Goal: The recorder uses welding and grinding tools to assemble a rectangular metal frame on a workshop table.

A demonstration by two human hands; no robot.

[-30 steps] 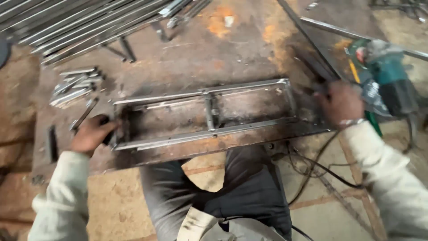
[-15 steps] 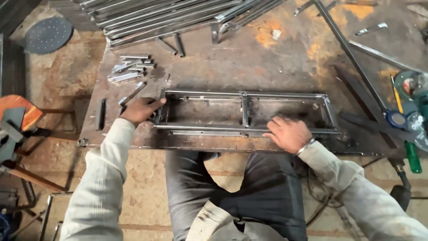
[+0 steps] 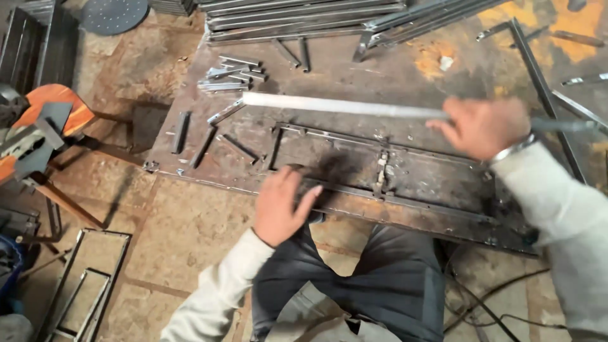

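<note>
The right hand (image 3: 482, 126) is closed around a long, pale steel bar (image 3: 342, 106) near its right end, holding it level above the far rail of the rectangular welded steel frame (image 3: 386, 174). Half a second ago that hand lay flat on the frame's near rail with nothing in it; now it has lifted and come up with the bar, so the work has passed from steadying the frame to bringing a new length of metal over it. The left hand (image 3: 280, 206) has also moved: it was at the frame's left end and now sits on the near rail, nearer the frame's middle, fingers loosely curled, palm down; whether it grips or only presses is blurred.

The frame lies flat on the rusty steel plate worktable (image 3: 405, 60), its central cross-piece between the two hands. Left of the frame are several short dark steel offcuts (image 3: 202, 144), and beyond its left corner a small heap of short grey steel pieces (image 3: 233, 73). Beyond the frame, at the table's far edge, long steel bars lie stacked (image 3: 304, 16). Well left of the frame stands an orange stool (image 3: 54, 107).
</note>
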